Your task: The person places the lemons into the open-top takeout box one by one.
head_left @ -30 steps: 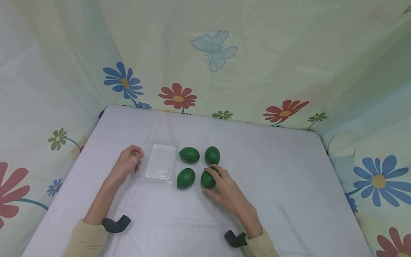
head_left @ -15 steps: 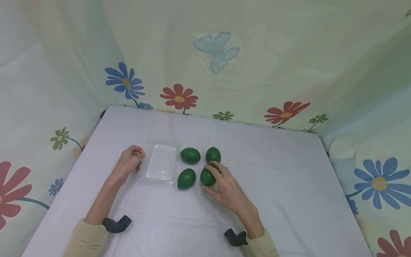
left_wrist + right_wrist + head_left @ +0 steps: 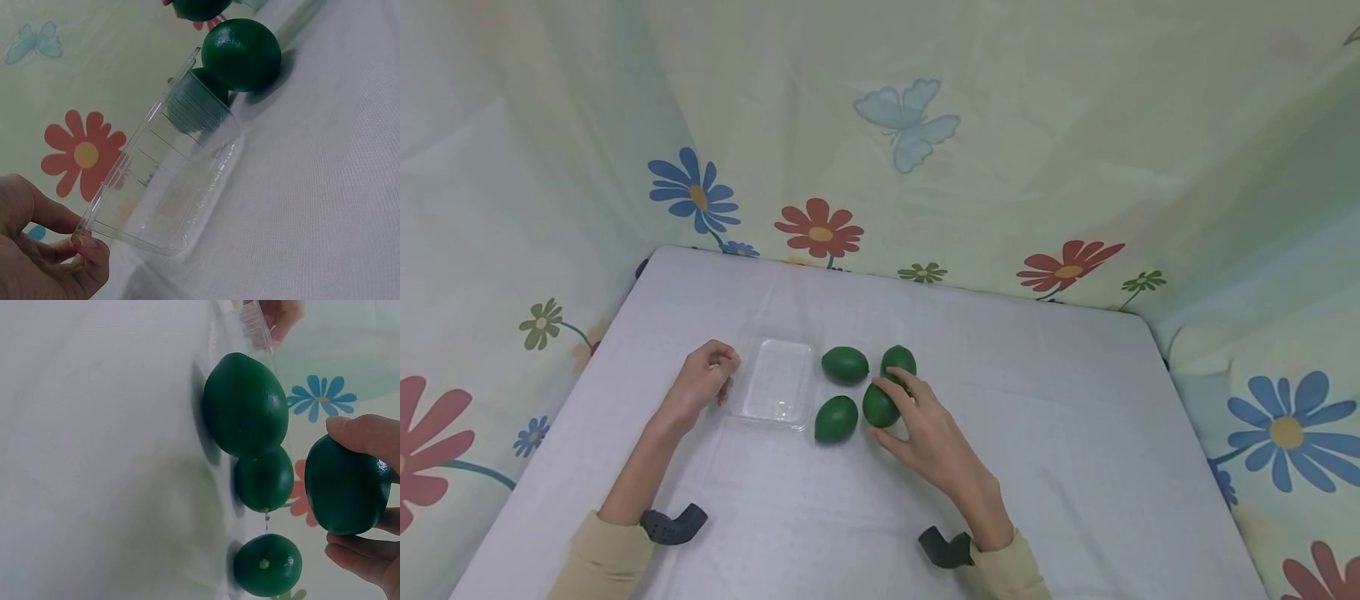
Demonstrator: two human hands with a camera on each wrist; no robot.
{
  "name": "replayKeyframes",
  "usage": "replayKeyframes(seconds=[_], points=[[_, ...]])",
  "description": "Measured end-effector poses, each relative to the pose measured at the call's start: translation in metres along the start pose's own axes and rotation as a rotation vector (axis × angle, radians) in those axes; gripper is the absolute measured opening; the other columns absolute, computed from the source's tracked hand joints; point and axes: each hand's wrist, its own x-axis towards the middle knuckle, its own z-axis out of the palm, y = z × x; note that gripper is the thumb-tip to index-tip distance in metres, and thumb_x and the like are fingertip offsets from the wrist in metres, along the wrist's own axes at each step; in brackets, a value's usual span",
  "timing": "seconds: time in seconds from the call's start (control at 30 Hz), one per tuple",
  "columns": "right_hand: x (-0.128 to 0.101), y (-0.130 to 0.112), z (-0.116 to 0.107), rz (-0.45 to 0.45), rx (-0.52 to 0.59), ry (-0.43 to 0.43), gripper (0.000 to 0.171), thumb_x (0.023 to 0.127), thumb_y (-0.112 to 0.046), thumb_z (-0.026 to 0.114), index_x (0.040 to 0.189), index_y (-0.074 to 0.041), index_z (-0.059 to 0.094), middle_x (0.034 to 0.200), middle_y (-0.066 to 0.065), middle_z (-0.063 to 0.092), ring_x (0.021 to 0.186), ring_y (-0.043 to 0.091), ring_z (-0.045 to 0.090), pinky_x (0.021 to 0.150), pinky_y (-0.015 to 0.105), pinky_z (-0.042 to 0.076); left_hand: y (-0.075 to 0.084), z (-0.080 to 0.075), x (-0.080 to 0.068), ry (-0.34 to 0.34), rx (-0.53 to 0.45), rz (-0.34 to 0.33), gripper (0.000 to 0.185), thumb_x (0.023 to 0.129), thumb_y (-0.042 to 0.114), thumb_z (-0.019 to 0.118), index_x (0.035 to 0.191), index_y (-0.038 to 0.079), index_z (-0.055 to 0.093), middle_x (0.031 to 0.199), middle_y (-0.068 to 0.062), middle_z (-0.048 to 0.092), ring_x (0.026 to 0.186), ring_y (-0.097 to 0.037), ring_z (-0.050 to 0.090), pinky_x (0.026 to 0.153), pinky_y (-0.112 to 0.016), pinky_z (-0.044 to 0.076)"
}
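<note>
Green and smooth, kinda lemon-shaped with a dull shine, the fruit [image 3: 880, 406] is pinched between the right hand [image 3: 925, 437]'s thumb and fingers, raised a bit off the white bench [image 3: 1075, 433] near the middle. Three more green fruits sit right around it: one at 9 o'clock [image 3: 836, 419], one at 11 [image 3: 845, 365], one at 12 [image 3: 898, 360]. The left hand [image 3: 702, 383] grips the edge of a clear plastic tray [image 3: 775, 390], farther out at 9.

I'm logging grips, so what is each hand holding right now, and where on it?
The right hand grips a green lime around its sides. The left hand pinches the near-left rim of the clear plastic tray.
</note>
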Motion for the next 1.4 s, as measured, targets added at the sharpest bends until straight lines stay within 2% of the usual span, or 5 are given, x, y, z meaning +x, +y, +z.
replayKeyframes(seconds=[0.27,0.67,0.93,1.4], points=[[0.012,-0.006,-0.001,-0.030,0.014,0.012,0.067,0.082,-0.022,0.089,0.139,-0.009,0.057,0.144,0.021,0.053,0.126,0.033,0.061,0.095,0.039,0.059,0.001,-0.001,-0.001,0.008,0.002,0.000,0.029,0.107,0.013,0.049,0.126,-0.008,0.048,0.101,-0.014,0.054,0.066,-0.010,0.049,0.054,-0.024,0.047],[0.019,-0.009,0.001,-0.059,0.007,0.018,0.068,0.082,-0.023,0.089,0.140,-0.008,0.057,0.145,0.019,0.053,0.124,0.032,0.062,0.092,0.038,0.060,-0.001,0.000,0.000,-0.012,-0.032,-0.021,0.029,0.107,0.014,0.049,0.127,-0.007,0.047,0.100,-0.012,0.052,0.066,-0.010,0.048,0.055,-0.023,0.046],[0.026,-0.010,0.006,-0.077,0.028,0.018,0.068,0.082,-0.024,0.089,0.140,-0.009,0.056,0.142,0.021,0.054,0.118,0.028,0.064,0.090,0.034,0.060,0.001,0.002,-0.001,0.004,-0.009,-0.007,0.032,0.106,0.014,0.050,0.129,-0.008,0.048,0.103,-0.015,0.054,0.068,-0.012,0.049,0.054,-0.024,0.047],[0.040,-0.019,0.013,-0.080,0.038,-0.017,0.068,0.084,-0.023,0.087,0.142,-0.009,0.055,0.144,0.020,0.054,0.124,0.031,0.061,0.093,0.036,0.059,0.000,0.004,0.001,0.006,-0.011,-0.018,0.031,0.106,0.013,0.050,0.128,-0.008,0.048,0.103,-0.016,0.055,0.068,-0.013,0.049,0.054,-0.024,0.047]])
